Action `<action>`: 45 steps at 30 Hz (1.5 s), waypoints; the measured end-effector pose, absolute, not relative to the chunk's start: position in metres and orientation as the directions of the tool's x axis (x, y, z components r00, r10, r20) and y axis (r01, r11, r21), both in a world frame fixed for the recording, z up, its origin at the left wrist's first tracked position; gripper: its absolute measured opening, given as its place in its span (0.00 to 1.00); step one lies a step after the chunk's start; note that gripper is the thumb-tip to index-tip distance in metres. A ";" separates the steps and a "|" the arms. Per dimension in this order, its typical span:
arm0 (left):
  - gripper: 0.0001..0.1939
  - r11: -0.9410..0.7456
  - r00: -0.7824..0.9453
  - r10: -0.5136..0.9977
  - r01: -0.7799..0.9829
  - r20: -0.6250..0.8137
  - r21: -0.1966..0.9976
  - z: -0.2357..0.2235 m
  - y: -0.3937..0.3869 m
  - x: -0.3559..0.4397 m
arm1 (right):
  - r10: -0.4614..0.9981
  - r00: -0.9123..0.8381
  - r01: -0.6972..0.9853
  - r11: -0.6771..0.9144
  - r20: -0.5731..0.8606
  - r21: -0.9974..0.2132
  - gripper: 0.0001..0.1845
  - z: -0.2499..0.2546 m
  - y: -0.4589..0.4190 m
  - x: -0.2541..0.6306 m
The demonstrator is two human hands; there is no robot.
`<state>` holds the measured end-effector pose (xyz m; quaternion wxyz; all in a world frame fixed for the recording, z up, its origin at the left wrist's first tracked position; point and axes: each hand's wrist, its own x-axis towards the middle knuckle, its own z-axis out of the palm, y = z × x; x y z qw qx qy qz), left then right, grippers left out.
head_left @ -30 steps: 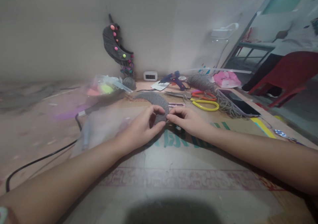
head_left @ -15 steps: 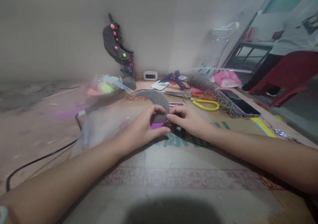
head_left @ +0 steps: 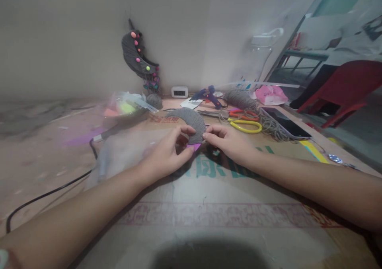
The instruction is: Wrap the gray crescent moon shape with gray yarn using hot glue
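A crescent wrapped in grey yarn [head_left: 195, 121] is held over the cardboard, with a bit of bare purple showing at its lower end. My left hand [head_left: 167, 145] grips the crescent's inner side near that end, fingers above and thumb beneath. At the outer edge, the thumb and forefinger of my right hand [head_left: 231, 141] are pinched together against the yarn; any strand between them is too small to make out. Behind my right hand lie scissors with yellow and orange handles [head_left: 246, 125] and a loose heap of grey yarn [head_left: 273, 127].
A blue glue gun [head_left: 210, 96], a small digital clock [head_left: 179, 92] and a clear bottle [head_left: 258, 60] stand along the wall. A phone [head_left: 285, 123] lies at right, a bowl of colourful bits [head_left: 123, 110] at left. A finished-looking grey crescent with pompoms [head_left: 134, 54] hangs above. A black cable [head_left: 47, 193] crosses the left side.
The crescent has turned slightly and shifted a little right. My left thumb has drawn back to the left, closer under the crescent. My right hand keeps its pinch at the edge.
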<state>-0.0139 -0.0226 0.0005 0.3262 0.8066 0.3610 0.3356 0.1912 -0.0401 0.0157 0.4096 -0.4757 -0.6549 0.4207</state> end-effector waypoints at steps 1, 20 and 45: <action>0.17 -0.540 0.516 0.796 0.371 0.315 0.756 0.001 -0.023 -0.014 | 0.966 -0.213 0.283 0.202 0.144 -0.938 0.16 0.015 -0.040 0.191; 0.11 -0.522 0.501 0.787 0.231 0.360 0.821 -0.001 -0.017 -0.014 | 0.959 -0.211 0.280 0.247 0.192 -0.928 0.13 0.015 -0.040 0.191; 0.11 -0.520 0.521 0.773 0.191 0.362 0.833 -0.004 -0.018 -0.015 | 0.955 -0.222 0.269 0.253 0.195 -0.929 0.12 0.016 -0.041 0.191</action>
